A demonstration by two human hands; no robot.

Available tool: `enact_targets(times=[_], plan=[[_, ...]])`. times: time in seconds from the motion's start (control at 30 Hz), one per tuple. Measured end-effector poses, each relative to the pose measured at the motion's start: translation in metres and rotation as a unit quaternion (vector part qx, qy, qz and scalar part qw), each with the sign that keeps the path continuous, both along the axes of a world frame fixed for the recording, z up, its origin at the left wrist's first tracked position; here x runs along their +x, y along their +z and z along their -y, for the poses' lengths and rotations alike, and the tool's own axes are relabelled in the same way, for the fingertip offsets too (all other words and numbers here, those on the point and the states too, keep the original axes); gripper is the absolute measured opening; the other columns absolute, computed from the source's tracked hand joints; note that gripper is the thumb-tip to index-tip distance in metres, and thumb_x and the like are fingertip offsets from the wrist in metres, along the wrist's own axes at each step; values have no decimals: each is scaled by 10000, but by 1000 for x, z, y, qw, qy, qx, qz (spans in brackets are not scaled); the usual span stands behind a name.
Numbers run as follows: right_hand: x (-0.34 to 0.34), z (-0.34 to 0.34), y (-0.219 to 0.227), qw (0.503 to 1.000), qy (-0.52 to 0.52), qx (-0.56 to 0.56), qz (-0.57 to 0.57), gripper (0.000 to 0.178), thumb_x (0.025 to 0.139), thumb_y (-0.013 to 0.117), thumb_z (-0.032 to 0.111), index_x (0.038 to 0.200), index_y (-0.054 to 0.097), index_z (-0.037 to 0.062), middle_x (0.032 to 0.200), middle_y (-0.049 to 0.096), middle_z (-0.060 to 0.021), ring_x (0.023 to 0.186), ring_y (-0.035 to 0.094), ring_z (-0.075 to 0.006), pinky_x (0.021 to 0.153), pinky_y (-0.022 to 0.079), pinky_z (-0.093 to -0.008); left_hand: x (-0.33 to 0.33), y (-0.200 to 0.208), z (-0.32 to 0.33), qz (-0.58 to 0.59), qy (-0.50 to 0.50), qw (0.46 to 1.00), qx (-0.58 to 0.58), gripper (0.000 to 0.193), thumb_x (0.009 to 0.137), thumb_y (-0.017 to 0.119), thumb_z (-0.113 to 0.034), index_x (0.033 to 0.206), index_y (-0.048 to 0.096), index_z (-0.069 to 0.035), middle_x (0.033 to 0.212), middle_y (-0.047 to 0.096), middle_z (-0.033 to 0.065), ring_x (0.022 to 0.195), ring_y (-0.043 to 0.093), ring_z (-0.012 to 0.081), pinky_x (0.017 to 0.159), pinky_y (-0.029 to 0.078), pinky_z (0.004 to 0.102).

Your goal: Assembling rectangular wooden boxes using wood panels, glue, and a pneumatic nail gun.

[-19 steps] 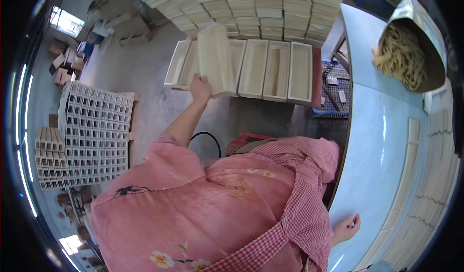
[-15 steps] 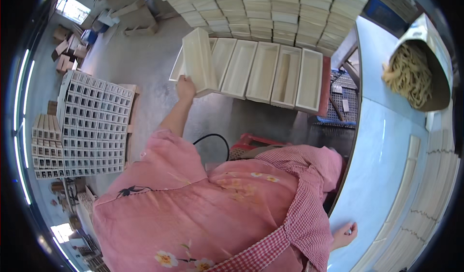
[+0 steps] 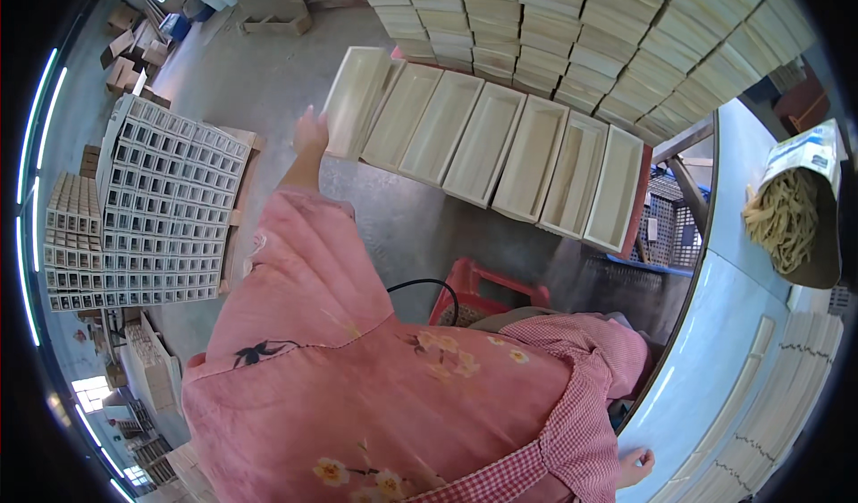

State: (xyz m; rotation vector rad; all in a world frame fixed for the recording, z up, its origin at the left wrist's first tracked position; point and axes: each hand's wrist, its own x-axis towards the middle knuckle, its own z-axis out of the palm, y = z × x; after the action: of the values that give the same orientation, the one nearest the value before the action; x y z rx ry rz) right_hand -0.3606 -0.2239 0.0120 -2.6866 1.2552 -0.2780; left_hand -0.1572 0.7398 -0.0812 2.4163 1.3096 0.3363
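Observation:
My left hand (image 3: 311, 133) reaches out at the left end of a row of pale, open wooden boxes. Its fingers are extended beside the leftmost wooden box (image 3: 353, 101), holding nothing. This box is tilted and overlaps its neighbour. The other long wooden boxes (image 3: 483, 146) lie side by side with their hollow sides up; one near the right end holds a thin strip (image 3: 572, 174). At the lower right, my right hand (image 3: 635, 467) rests by the edge of the light blue table (image 3: 706, 342), its fingers loosely curled with nothing visible in them.
Tall stacks of pale wooden pieces (image 3: 545, 29) stand behind the row. A red stool (image 3: 492, 280) and a blue crate (image 3: 666, 222) are below it. On the table lies a bag of tan strips (image 3: 791, 217). Stacked small boxes (image 3: 165, 208) stand at the left.
The wooden box that my left hand held raised now lies at the row's left end. My left hand has let go and moved left. The view has shifted; my right hand stays by the table.

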Motion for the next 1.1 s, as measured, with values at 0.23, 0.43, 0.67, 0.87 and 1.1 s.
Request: enact_targets(times=[0.23, 0.43, 0.67, 0.87, 1.1], plan=[[6, 2, -3, 999, -14, -12, -34, 251, 1012, 588, 231, 1208, 644, 86, 1152, 627, -129, 1028, 608, -288, 902, 499, -338, 12, -4, 93, -79, 2, 979, 189, 399, 955, 534, -388, 1109, 727, -75, 1209, 673, 141, 1183, 579, 368, 1053, 400, 518], [4, -1, -5, 999, -16, -25, -28, 249, 1014, 585, 230, 1209, 645, 89, 1160, 624, -133, 1032, 608, -291, 903, 500, -335, 15, -17, 99, -128, -93, 951, 264, 343, 957, 529, -324, 1046, 706, -45, 1132, 684, 171, 1085, 620, 393, 1091, 352, 533], [4, 5, -17, 1000, -6, -27, -1, 259, 1014, 580, 236, 1209, 645, 79, 1154, 626, -137, 1032, 610, -298, 889, 504, -341, 16, -11, 93, -113, -30, 987, 111, 253, 966, 487, -244, 1048, 638, -58, 918, 734, 162, 964, 669, 402, 1112, 267, 563], [1, 4, -12, 999, -20, -27, -9, 263, 1012, 578, 235, 1208, 645, 73, 1152, 630, -141, 1035, 612, -304, 888, 507, -344, 25, -39, 82, -65, -94, 979, 169, 202, 974, 486, -231, 999, 606, -70, 763, 718, 149, 802, 675, 430, 1132, 260, 559], [1, 4, -13, 999, -15, -38, -23, 271, 1013, 570, 242, 1210, 644, 72, 1153, 631, -143, 1046, 612, -308, 897, 507, -340, 27, -42, 81, -74, -86, 980, 164, 208, 983, 489, -244, 992, 604, -71, 755, 712, 155, 804, 674, 428, 1153, 260, 556]])
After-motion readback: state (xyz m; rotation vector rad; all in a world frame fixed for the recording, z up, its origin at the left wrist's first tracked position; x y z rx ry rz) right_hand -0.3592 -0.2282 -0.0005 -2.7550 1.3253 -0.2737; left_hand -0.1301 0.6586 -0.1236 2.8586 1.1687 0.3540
